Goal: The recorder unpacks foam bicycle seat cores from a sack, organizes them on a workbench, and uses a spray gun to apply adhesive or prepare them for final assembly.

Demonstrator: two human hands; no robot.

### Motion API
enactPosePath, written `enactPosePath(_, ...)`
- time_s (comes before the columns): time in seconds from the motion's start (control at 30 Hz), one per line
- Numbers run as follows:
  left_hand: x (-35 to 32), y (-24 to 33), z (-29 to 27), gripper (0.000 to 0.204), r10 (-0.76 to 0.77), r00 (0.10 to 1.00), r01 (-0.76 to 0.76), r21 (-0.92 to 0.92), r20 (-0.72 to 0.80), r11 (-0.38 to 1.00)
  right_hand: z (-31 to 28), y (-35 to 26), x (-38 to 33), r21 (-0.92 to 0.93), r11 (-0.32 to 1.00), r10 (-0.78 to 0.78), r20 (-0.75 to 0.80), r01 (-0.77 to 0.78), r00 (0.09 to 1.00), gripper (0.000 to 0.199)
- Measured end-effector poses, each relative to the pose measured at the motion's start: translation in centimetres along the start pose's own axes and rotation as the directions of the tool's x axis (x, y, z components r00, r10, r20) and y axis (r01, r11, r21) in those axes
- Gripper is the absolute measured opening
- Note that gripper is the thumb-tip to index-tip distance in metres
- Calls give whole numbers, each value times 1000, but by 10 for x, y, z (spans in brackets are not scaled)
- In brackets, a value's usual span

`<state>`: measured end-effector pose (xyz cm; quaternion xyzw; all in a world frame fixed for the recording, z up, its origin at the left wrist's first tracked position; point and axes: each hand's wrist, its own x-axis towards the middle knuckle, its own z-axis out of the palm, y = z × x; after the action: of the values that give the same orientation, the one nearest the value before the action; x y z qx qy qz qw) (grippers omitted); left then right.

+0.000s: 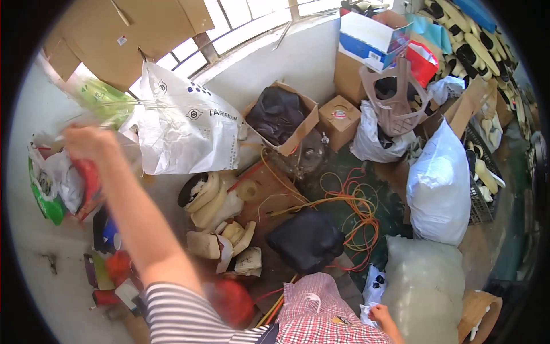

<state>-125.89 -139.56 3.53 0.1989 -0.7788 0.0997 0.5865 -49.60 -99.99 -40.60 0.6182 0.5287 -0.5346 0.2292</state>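
Observation:
My left arm, in a striped sleeve, stretches up to the left, and my left hand is smeared by motion. It is beside plastic bags hanging at the wall: a red bag, a whitish bag and a green bag. Whether its fingers hold anything cannot be made out. Low on the right, my right hand is closed at the lower end of a small white plastic bag with black pieces showing in it. A checked apron covers my lap.
A black-covered stool stands ahead, beside tangled yellow and red cords. Foam-like pale pieces lie left. Large stuffed sacks rise on the right. Cardboard boxes and a white printed sack are at the back.

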Motion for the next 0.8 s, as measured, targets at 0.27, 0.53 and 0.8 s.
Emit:
enactPosePath(0.27,-136,37,123,24,241,415,-766,194,877,612,-30,-120,53,-100,991,-104,-128,91,986,10)
enactPosePath(0.53,-148,5,137,38,357,-101,703,-187,929,686,36,-191,48,-87,939,-323,103,332,941,11)
enactPosePath(0.8,-114,-19,154,35,465,-126,836,-159,876,526,16,-127,66,-207,978,0,19,4,1000,11)
